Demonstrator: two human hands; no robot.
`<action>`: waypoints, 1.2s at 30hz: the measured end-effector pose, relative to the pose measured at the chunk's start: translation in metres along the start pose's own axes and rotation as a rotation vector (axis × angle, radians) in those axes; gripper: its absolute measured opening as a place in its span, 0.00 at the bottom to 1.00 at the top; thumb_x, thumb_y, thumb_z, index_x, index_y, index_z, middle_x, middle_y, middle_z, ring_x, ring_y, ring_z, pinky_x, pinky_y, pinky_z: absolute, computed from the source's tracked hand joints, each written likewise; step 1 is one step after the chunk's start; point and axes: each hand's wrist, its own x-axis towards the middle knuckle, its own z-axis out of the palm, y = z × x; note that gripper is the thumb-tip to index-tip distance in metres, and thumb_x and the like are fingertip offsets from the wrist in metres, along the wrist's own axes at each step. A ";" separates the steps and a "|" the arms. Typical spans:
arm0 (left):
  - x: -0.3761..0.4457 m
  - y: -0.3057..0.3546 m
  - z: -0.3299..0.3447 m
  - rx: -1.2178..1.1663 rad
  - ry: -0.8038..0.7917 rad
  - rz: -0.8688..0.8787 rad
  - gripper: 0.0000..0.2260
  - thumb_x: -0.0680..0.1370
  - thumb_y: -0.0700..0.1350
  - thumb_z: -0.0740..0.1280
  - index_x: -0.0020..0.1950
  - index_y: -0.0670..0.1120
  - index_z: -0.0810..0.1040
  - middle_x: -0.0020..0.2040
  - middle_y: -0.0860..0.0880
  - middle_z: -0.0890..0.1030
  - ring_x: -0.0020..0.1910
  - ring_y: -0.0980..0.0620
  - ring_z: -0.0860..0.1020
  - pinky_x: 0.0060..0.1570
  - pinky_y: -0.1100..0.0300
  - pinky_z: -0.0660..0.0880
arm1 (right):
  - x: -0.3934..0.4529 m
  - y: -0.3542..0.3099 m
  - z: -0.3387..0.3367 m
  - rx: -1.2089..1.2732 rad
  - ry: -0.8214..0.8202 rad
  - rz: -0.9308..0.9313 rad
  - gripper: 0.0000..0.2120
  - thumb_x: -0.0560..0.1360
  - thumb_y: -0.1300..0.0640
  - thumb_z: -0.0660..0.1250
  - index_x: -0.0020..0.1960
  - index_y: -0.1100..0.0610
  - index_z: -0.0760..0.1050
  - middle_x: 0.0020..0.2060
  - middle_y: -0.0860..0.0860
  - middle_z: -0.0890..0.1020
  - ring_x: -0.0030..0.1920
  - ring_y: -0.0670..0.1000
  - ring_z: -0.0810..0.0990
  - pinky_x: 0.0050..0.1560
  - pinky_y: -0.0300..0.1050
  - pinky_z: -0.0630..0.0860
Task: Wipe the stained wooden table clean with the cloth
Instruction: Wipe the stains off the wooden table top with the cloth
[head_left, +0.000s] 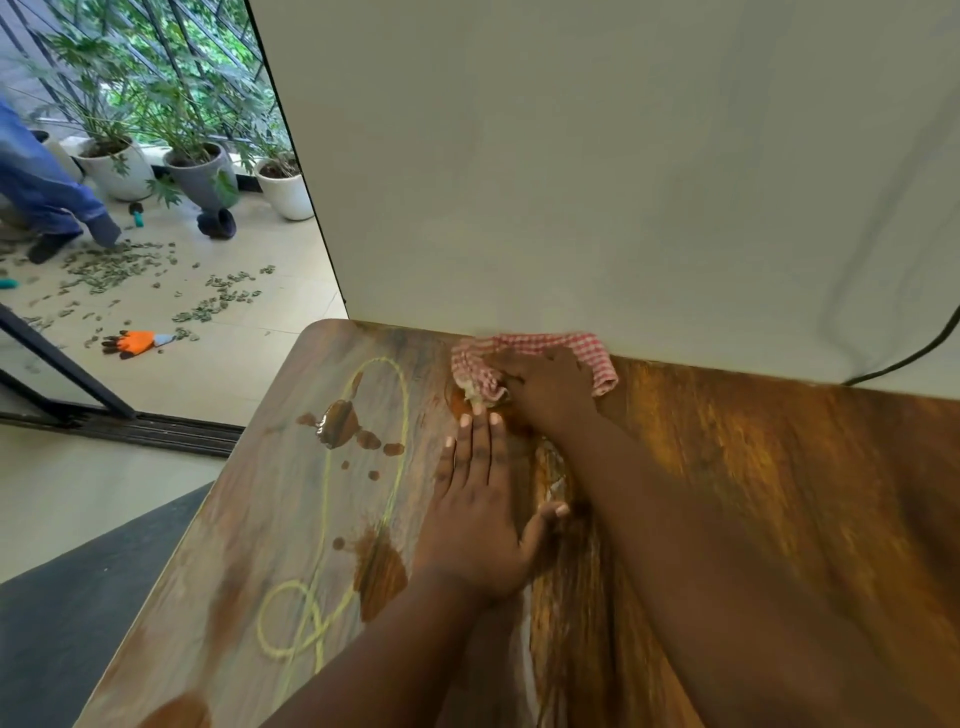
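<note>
Checked cloth on stained table

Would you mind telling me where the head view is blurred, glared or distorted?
Head view: the right forearm and the table beside it are motion-smeared; the left hand and cloth stay fairly sharp; pale window glare washes the table's left half around the brown stains; wide-angle distortion bends the edges.

a single head-worn wide-angle view looks forward and down from close above the wooden table, both forearms reaching in from the bottom edge; a white backdrop fills the far side, with a tiled floor visible at left.
</note>
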 end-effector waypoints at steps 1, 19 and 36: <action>0.000 0.000 0.000 -0.007 0.008 0.006 0.40 0.76 0.71 0.38 0.74 0.46 0.26 0.74 0.48 0.25 0.74 0.51 0.27 0.73 0.54 0.29 | -0.005 0.003 0.000 0.035 -0.044 -0.059 0.16 0.81 0.46 0.55 0.67 0.36 0.69 0.69 0.45 0.72 0.71 0.58 0.64 0.70 0.59 0.56; -0.021 -0.001 -0.021 -0.228 -0.024 0.056 0.45 0.73 0.76 0.42 0.75 0.48 0.29 0.75 0.50 0.28 0.75 0.54 0.29 0.74 0.55 0.33 | -0.129 0.020 -0.028 0.302 -0.018 0.125 0.14 0.76 0.59 0.65 0.59 0.48 0.80 0.58 0.49 0.81 0.60 0.49 0.78 0.64 0.49 0.71; -0.122 -0.021 -0.048 0.162 -0.266 0.172 0.47 0.71 0.76 0.38 0.76 0.43 0.33 0.76 0.46 0.33 0.72 0.52 0.25 0.68 0.59 0.23 | -0.236 -0.058 0.003 0.094 0.002 0.160 0.18 0.76 0.52 0.60 0.64 0.37 0.73 0.64 0.46 0.77 0.61 0.59 0.69 0.63 0.57 0.65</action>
